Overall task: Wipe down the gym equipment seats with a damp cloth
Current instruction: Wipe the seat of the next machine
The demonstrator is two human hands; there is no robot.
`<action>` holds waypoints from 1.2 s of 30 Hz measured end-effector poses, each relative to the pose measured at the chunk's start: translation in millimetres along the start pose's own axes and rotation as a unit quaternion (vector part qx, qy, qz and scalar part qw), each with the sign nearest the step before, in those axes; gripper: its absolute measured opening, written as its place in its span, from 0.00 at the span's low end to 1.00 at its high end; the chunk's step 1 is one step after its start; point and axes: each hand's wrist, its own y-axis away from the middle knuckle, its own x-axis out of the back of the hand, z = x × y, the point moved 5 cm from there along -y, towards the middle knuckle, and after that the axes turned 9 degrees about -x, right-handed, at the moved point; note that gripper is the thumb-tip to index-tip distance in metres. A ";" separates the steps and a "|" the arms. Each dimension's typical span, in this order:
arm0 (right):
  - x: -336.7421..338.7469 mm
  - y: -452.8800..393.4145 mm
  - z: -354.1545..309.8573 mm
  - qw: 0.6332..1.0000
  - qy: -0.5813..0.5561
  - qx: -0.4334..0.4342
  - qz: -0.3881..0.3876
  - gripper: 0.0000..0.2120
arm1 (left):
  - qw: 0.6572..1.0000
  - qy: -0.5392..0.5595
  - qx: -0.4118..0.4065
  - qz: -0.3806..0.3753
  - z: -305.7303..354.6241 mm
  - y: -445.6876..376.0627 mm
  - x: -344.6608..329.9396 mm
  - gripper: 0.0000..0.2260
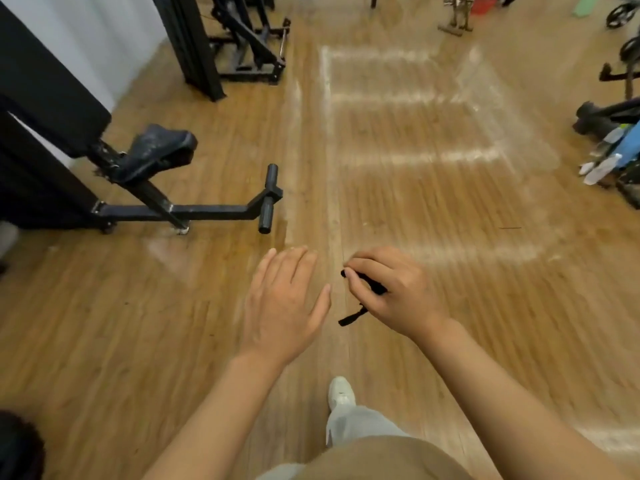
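My right hand (394, 289) grips a small bunched black cloth (372, 285); a thin black end of it hangs below my fingers. My left hand (285, 303) hovers beside it over the wooden floor, flat, with straight fingers and nothing in it. A black machine stands at the left, with a worn dark padded seat (157, 148) on a slanted frame, well ahead of my left hand. A larger black pad (45, 88) sits above and left of that seat.
The machine's base bar ends in a T-shaped foot (269, 199) just ahead of my left hand. More black frames (242, 39) stand at the back left. Other equipment and plastic bottles (604, 157) are at the right edge. My white shoe (341, 393) is below.
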 end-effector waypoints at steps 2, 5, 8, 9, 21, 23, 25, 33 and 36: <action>-14.4 -41.1 16.4 1.000 -0.016 0.014 -0.011 0.09 | 0.999 -0.019 0.028 0.003 -21.3 -24.2 -3.7 0.21; -44.0 -94.4 30.8 0.999 -0.029 0.028 -0.025 0.09 | 0.997 -0.039 0.070 0.009 -55.1 -53.6 -6.2 0.21; -81.3 -134.5 34.7 0.996 -0.058 0.058 -0.044 0.09 | 0.991 -0.051 0.123 0.009 -94.8 -74.8 -10.1 0.21; -93.7 -147.6 35.9 0.994 -0.068 0.069 -0.053 0.09 | 0.989 -0.054 0.139 0.006 -108.8 -82.0 -12.5 0.22; -262.1 -312.8 56.6 0.978 -0.104 0.128 -0.128 0.09 | 0.963 -0.064 0.263 -0.003 -304.0 -156.9 -48.4 0.22; -286.3 -338.0 57.1 0.975 -0.104 0.140 -0.140 0.09 | 0.960 -0.063 0.273 -0.004 -333.7 -169.9 -49.9 0.22; -309.7 -361.7 59.0 0.971 -0.107 0.145 -0.157 0.10 | 0.957 -0.058 0.284 -0.005 -360.0 -179.4 -50.8 0.22; -398.6 -451.9 71.6 0.958 -0.151 0.151 -0.191 0.12 | 0.936 -0.091 0.339 -0.018 -451.2 -202.6 -61.3 0.23; -433.5 -480.0 73.5 0.951 -0.161 0.176 -0.198 0.11 | 0.928 -0.111 0.355 -0.005 -482.1 -219.5 -68.7 0.24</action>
